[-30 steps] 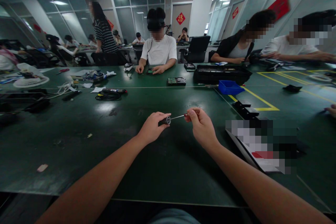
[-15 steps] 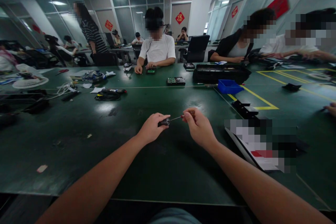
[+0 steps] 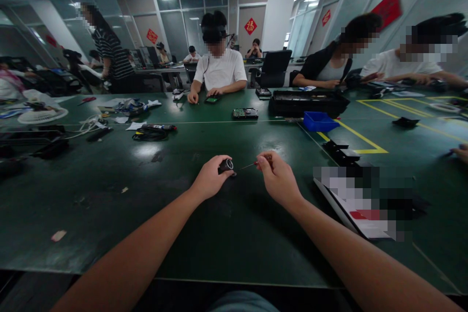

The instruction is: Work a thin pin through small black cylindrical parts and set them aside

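My left hand point(image 3: 209, 178) is closed round a small black cylindrical part point(image 3: 225, 165), which has a pale ring on the end facing right. Just below that end, a little dark piece shows by my fingertips; its kind is too small to make out. A thin screwdriver point(image 3: 249, 165) is pinched in my right hand point(image 3: 277, 174), its metal shaft pointing left toward the cylindrical part. Most of its reddish handle is hidden by my fingers. The shaft's tip is close to the dark piece, but whether they touch I cannot tell.
Beyond my hands on the green table point(image 3: 197, 253) lie a hard drive point(image 3: 245, 113), a blue bin point(image 3: 320, 121), a long black tray point(image 3: 309, 104) and a coiled black cable point(image 3: 151, 132). Right of my forearm is a white booklet point(image 3: 351, 209). Co-workers sit opposite.
The cylindrical part has turned in my left hand, so its ringed end now shows. The screwdriver has drawn back slightly to the right. A standing person behind has moved left.
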